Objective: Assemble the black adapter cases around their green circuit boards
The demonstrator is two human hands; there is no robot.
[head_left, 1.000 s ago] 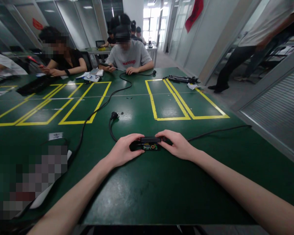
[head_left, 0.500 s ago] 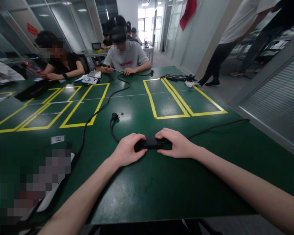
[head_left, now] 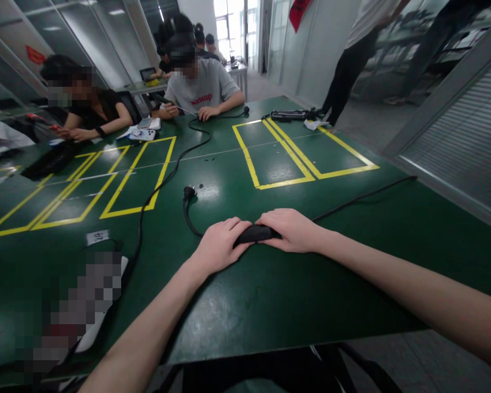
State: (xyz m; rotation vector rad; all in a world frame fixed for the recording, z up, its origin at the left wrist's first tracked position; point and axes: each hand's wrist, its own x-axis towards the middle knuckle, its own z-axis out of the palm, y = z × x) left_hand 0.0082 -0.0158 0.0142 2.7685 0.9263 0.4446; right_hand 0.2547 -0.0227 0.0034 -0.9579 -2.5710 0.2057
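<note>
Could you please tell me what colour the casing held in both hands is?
The casing is black; it shows best in the head view.

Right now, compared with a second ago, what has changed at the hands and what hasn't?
The circuit board, exposed a second ago, is out of sight: the black case looks closed from this side. The left hand and right hand have drawn their fingertips closer together; neither has let go. The plug still lies beyond the left hand.
</note>
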